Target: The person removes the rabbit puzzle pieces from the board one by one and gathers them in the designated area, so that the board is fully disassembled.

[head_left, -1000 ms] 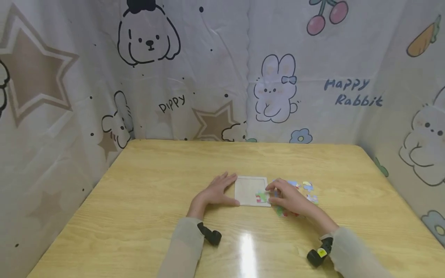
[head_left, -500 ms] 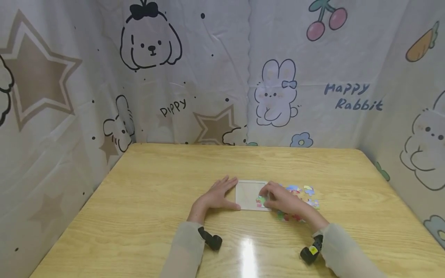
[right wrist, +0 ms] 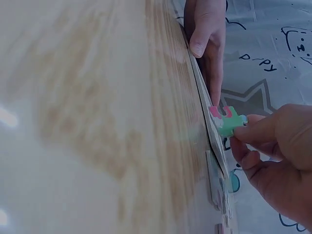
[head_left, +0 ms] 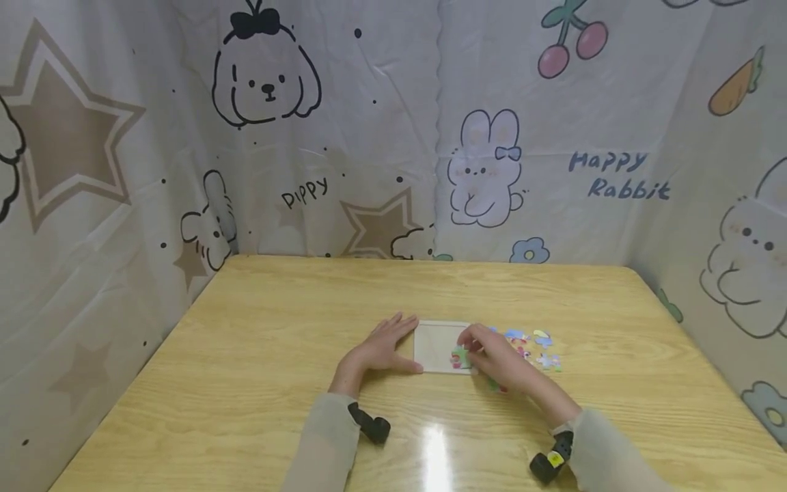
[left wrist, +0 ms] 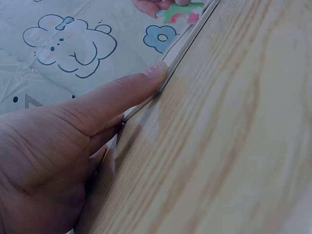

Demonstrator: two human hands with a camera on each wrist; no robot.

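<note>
A shallow, pale wooden puzzle tray lies on the table. My left hand rests along its left edge, fingers and thumb spread, the thumb touching the front left corner. Over the tray's front right part, my right hand pinches a green and pink jigsaw piece between thumb and fingers. The piece stands tilted at the tray's front rim in the right wrist view. In the left wrist view the same jigsaw piece shows at the top, below the right hand's fingertips.
Several loose jigsaw pieces lie on the table right of the tray, partly hidden by the right hand. The wooden table extends all round. A printed curtain hangs behind it and at both sides.
My right hand has moved left from the tray's right edge, and its fingertips have come together on the green piece. The left hand stays at the tray's left edge.
</note>
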